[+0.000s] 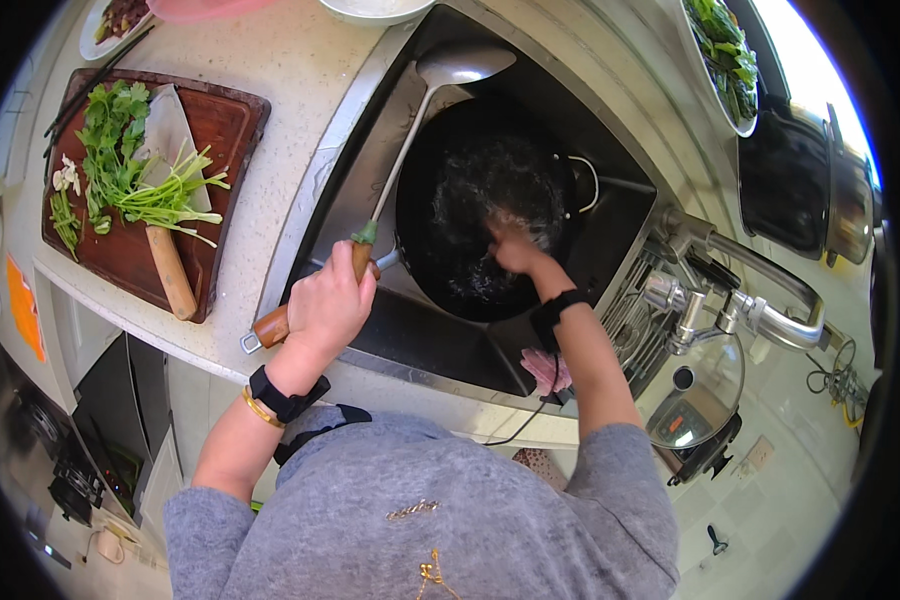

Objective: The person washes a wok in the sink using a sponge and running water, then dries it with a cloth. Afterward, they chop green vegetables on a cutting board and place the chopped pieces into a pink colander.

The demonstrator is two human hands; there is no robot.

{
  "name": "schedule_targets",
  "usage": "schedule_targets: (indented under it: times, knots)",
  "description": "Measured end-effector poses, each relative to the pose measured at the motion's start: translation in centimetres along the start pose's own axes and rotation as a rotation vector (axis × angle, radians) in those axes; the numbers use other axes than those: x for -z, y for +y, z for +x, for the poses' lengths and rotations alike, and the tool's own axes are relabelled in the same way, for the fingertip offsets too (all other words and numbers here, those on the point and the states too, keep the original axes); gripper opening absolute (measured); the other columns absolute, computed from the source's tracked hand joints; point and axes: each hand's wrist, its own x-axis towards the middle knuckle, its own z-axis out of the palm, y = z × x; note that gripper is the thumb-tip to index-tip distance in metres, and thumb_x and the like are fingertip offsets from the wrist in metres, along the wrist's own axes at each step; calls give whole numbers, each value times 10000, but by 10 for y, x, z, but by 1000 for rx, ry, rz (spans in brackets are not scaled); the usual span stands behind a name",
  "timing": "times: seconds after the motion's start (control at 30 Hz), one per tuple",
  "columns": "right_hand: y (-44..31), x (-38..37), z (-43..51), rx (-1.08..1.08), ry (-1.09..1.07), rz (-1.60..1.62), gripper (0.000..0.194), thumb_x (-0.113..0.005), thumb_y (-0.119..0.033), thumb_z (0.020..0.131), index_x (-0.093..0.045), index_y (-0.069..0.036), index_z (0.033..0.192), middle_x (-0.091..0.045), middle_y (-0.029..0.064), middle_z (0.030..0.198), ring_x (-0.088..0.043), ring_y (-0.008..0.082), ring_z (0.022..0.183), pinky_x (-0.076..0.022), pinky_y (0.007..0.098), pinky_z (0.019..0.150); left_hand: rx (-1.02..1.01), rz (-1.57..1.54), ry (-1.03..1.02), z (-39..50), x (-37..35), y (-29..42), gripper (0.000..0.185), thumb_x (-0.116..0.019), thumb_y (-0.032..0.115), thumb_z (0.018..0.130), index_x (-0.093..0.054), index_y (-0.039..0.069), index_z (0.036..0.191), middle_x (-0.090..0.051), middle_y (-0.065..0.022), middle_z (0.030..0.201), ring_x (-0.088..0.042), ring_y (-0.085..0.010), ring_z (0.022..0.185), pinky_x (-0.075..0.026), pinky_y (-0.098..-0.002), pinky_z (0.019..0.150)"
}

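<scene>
In the dark sink basin (435, 352) sits a black wok (450, 292) with disturbed water in it. My left hand (330, 300) is closed around the wok's wooden handle (271, 327). That same hand also grips the wooden-ended handle of a metal wok spatula (465, 66), whose head lies over the sink's far left. Inside the wok, my right hand (516, 246) dips into the water. Motion and splashing blur its fingers, so whether they hold anything is hidden. A metal loop handle (586, 184) is on the wok's far side.
A wooden cutting board (229, 135) at left carries a cleaver (171, 274), leafy herbs (112, 142) and garlic (66, 176). The faucet (765, 319) stands right of the sink. A pink cloth (546, 370) lies by its near edge. Greens fill a white dish (748, 124).
</scene>
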Motion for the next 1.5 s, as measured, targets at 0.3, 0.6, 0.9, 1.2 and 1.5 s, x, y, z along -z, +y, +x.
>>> schedule_targets:
  times: [0.3,0.6,0.9,1.2,1.5]
  knots:
    - [-26,-27,22,101,33,277,712,-499,-230,875,-100,-73,1444,8,211,1497,27,454,1357,-89,467,1114,-3,1,9,1,2,1,274,-574,238,840,-436,24,941,-618,-158,707,-620,-310,549,-501,-385,480]
    - [-35,-19,55,98,167,36,691,-449,-294,891,-130,12,1423,-5,197,1501,54,373,1381,-33,450,1118,-26,-16,21,-1,0,0,269,-576,234,837,-437,26,933,-619,-162,718,-617,-314,542,-502,-385,476]
    - [12,14,22,-119,328,-3,574,-534,-175,822,-357,6,1336,-305,232,1395,-277,383,1301,-249,455,1060,-23,-35,5,-1,0,-1,276,-589,226,828,-440,23,943,-619,-156,707,-620,-311,546,-508,-378,481]
    - [-74,-18,-3,301,-146,616,711,-438,-281,925,-6,-70,1449,97,171,1503,100,278,1390,26,384,1113,-19,-41,10,0,0,-1,289,-590,223,826,-453,19,980,-627,-162,725,-624,-316,553,-511,-381,490]
    - [-60,55,84,121,862,71,649,-445,-249,899,-144,-56,1441,-69,150,1512,-34,354,1388,-65,442,1122,58,-65,-51,0,1,1,292,-557,236,843,-450,24,1013,-611,-178,672,-606,-350,567,-489,-436,505]
